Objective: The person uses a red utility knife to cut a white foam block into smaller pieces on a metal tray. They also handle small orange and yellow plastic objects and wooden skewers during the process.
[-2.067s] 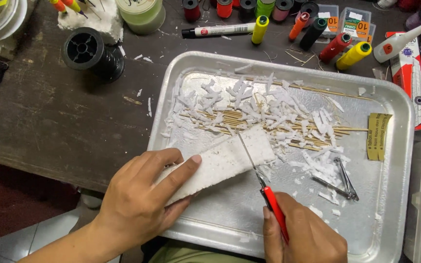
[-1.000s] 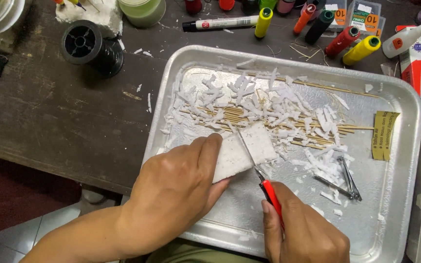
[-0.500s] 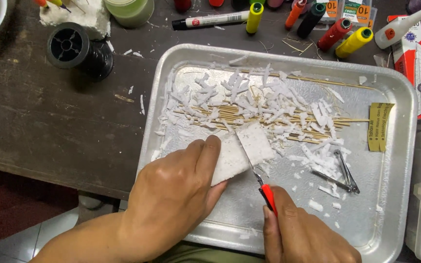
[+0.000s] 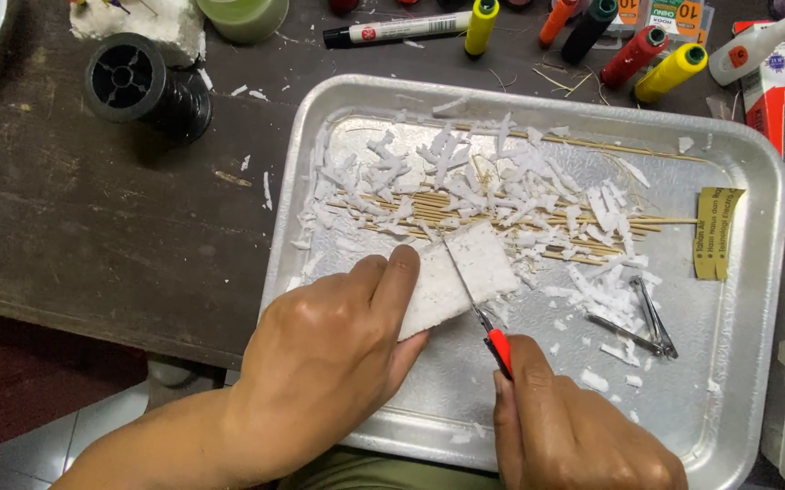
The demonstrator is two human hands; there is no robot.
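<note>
Dark, worn wood makes up the surface (image 4: pixel 93 227), with a black spool (image 4: pixel 143 86) at ten o'clock and a metal tray (image 4: pixel 746 363) filling the middle and right. The left hand (image 4: pixel 320 363) presses flat on a white foam block (image 4: pixel 454 277) at the tray's centre, while the right hand (image 4: pixel 574 426) at five o'clock is clenched on a red-handled knife (image 4: pixel 492 336) whose blade lies across the block. Judging by the many foam shavings (image 4: pixel 501 181) heaped over the skewers (image 4: pixel 429 207) at twelve o'clock, much carving seems done, yet most of the block remains; the left palm hides the block's near end, and the cut's depth cannot be made out.
</note>
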